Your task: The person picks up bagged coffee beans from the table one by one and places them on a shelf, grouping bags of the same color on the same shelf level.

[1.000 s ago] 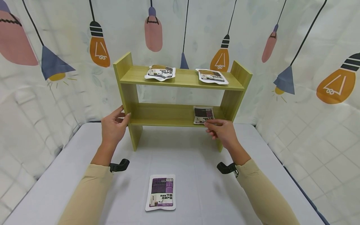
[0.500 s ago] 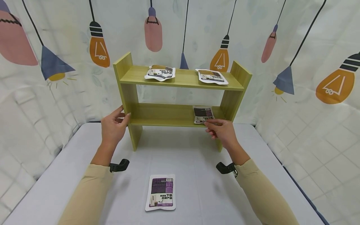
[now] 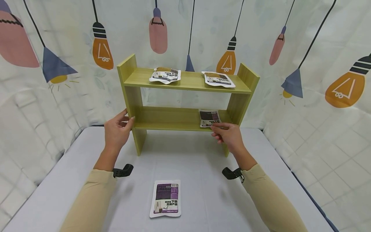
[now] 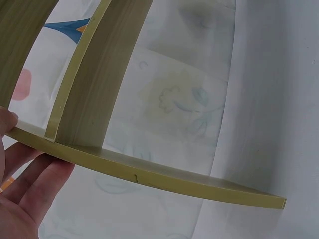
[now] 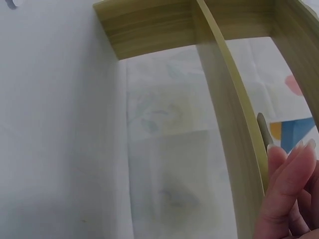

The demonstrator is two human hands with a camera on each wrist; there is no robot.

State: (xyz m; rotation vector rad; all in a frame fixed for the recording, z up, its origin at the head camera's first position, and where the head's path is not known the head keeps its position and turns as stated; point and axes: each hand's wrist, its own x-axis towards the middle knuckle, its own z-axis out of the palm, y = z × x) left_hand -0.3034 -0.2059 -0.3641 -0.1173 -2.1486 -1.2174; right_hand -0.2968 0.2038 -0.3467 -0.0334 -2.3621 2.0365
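Note:
A two-tier greenish-yellow wooden shelf [image 3: 166, 118] stands upright on the white-covered table. My left hand [image 3: 117, 130] grips its left side panel, thumb at the front edge and fingers on the outer side; the left wrist view shows the fingers [image 4: 47, 181] against that panel. At the right end of the lower tier lies a dark and white flat pouch [image 3: 209, 118]. My right hand [image 3: 232, 137] pinches the pouch's lower right corner with thumb and fingertips. In the right wrist view only the pouch's edge [image 5: 263, 127] shows beside the hand.
Two white pouches, one on the left [image 3: 165, 75] and one on the right [image 3: 218, 79], lie on the top tier. Nearer me, a purple and white pouch [image 3: 166, 198] lies flat on the table [image 3: 197, 180]. A lamp-patterned curtain [image 3: 121, 29] hangs behind.
The pouch on the lower tier has shifted very slightly to the left, with the right hand still at its corner. The left hand and shelf stay put.

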